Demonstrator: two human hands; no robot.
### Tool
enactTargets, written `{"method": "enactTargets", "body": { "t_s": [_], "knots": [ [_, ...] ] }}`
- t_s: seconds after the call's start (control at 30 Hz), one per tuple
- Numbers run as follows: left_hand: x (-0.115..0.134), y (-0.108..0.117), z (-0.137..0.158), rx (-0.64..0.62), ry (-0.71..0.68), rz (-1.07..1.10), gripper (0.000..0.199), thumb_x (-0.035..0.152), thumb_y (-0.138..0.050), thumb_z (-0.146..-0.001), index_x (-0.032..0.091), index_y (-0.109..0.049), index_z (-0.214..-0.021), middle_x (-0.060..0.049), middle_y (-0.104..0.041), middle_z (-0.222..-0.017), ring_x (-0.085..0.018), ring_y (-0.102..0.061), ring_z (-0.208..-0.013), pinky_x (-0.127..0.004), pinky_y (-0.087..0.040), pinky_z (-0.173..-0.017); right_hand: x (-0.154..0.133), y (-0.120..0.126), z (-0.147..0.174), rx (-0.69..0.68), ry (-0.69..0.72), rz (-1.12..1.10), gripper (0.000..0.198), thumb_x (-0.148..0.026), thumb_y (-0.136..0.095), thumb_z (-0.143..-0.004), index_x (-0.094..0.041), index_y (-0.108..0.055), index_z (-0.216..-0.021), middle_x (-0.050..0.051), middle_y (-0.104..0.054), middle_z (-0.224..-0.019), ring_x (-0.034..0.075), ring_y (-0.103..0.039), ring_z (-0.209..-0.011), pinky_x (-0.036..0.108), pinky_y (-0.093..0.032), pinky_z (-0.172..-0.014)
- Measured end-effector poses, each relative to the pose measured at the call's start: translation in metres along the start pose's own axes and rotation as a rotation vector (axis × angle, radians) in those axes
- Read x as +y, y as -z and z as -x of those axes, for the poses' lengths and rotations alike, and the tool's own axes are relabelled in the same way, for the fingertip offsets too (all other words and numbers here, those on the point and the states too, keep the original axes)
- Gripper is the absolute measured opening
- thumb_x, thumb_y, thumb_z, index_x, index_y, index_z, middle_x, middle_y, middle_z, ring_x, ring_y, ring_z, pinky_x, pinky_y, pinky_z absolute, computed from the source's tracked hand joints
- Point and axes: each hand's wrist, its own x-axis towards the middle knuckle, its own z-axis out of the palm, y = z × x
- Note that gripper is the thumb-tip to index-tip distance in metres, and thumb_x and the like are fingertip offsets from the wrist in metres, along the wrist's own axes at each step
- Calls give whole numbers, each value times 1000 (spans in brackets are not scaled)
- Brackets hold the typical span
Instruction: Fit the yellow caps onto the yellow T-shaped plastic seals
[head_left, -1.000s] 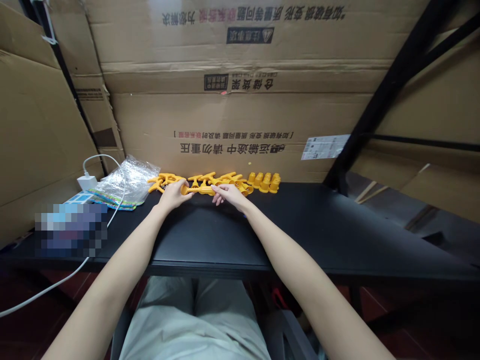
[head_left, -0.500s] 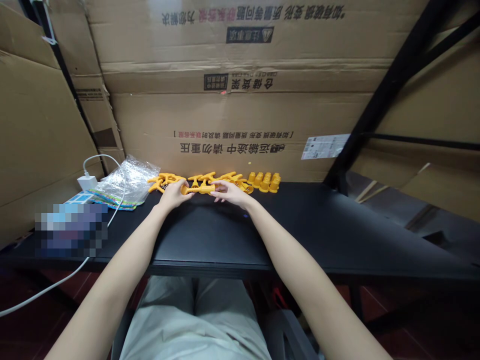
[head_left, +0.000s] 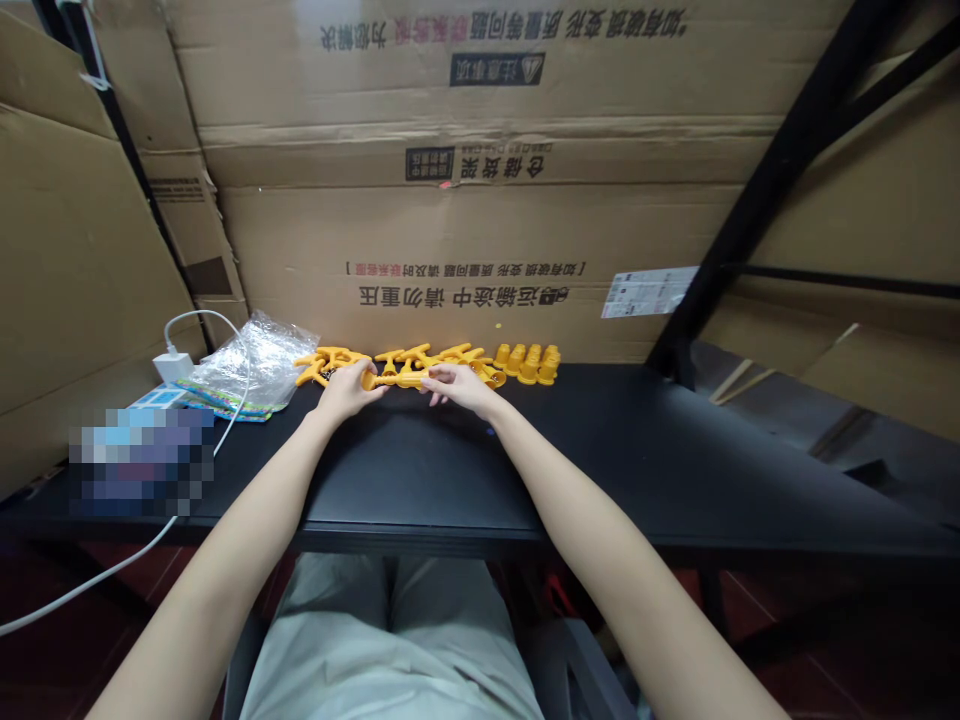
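My left hand is closed around the left end of a yellow plastic handle, with its thumb on the near side. My right hand pinches a yellow plastic cup-shaped piece from the right, fingers bent over its end. Held level just above the table, the two yellow pieces line up end to end. Whether they are joined cannot be made out. Behind the hands lie several yellow T-shaped handles in a row, partly hidden by the fingers.
Several yellow cups stand grouped to the right of the handles, on the black table. A clear plastic bag, a white charger with its cable, and a blurred-out item lie at left. Cardboard walls the back.
The right hand's fingers have shifted very slightly on the yellow cup-shaped piece. Otherwise both hands and the pieces stay in place; the view has moved a little.
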Motion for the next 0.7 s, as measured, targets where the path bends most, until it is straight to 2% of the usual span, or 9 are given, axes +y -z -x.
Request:
{"method": "enactTargets", "body": {
  "t_s": [0.43,0.7],
  "knots": [
    [-2,-2,0,31,-24,12,24,36,-68,-72,21,-59,-89,-1,-64,-76,-18,-61,-74,-28,-44,-69,-4,-5,2,25,-31,-18,28,-42,-71,-79,-14,-70,-86,3,-71,-65,10,-62,-49,19,-45,-48],
    [-1,-4,0,37,-37,-4,24,35,-68,-73,22,-59,-90,-1,-65,-77,-18,-61,-75,-28,-45,-70,-9,-8,4,33,-73,-29,43,-54,-65,-80,-13,-63,-67,6,-69,-60,10,-61,-46,19,-44,-46]
  ]
}}
